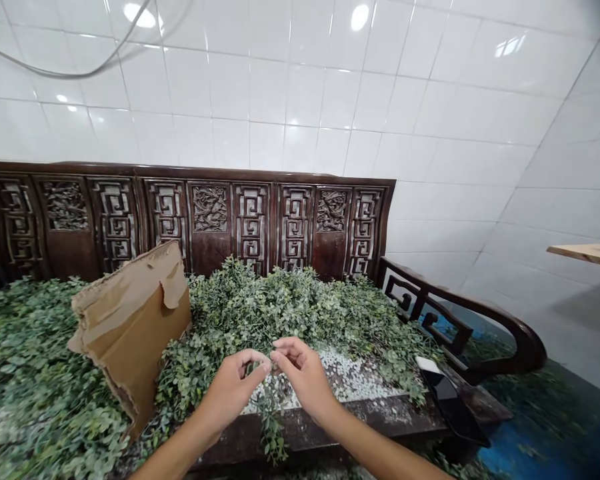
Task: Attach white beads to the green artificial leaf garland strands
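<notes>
My left hand (237,387) is closed in a pinch, thumb against forefinger. Facing it, the fingers of my right hand (303,380) are pinched too, and the fingertips of both hands nearly meet. A green leafy sprig (273,427) hangs below the fingertips over the bench's front edge; its stem seems to run up into the left pinch. Whatever the right fingertips hold is too small to make out. Behind the hands lies a big heap of leafy sprigs (290,303). Small white pieces (353,377) are scattered over the seat just right of my right hand.
A torn cardboard piece (135,320) stands upright among the greenery on the left. The dark carved wooden bench (330,250) has a curved armrest (525,340) at right. A black phone (450,400) with a white object (427,364) at its top end lies by the seat's right edge.
</notes>
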### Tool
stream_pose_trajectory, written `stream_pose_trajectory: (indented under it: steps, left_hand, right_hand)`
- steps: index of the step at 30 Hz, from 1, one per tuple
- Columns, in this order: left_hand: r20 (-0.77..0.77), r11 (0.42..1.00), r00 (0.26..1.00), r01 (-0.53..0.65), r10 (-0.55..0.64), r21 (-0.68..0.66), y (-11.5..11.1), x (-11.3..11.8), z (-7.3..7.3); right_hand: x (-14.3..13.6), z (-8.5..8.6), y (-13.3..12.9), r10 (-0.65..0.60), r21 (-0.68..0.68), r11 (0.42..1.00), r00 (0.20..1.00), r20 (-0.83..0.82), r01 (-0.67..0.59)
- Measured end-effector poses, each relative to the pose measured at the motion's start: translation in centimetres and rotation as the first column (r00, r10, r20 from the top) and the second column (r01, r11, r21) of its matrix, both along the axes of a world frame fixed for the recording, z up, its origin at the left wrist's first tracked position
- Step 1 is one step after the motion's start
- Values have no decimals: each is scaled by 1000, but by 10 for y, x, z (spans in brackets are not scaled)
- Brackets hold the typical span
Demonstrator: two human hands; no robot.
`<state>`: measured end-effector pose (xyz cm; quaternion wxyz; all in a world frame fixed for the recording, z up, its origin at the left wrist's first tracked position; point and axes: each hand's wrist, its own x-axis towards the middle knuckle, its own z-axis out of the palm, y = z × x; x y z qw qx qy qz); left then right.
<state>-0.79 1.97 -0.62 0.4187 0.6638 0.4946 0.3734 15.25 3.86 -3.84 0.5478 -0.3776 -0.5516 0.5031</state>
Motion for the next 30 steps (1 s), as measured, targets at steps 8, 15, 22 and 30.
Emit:
stream_pose_trajectory:
  steps: [8,15,22,30]
  left_hand:
    - [-86,997,996,-28,33,69,0,0,-2]
    - [-125,966,987,-67,101,251,-6,2,7]
    - [-126,972,986,-82,112,222,-12,6,13]
    - [48,990,998,-52,46,129,-9,4,10]
  right_hand:
    - [-3,9,-6,-55,-19,998,998,-15,54]
    - [-3,16,-6,-28,-28,999,996,-90,26]
    - [-6,18,-12,20,-42,999,998,-52,-22]
    - [-7,17,-13,127,-68,988,983,-133,-137]
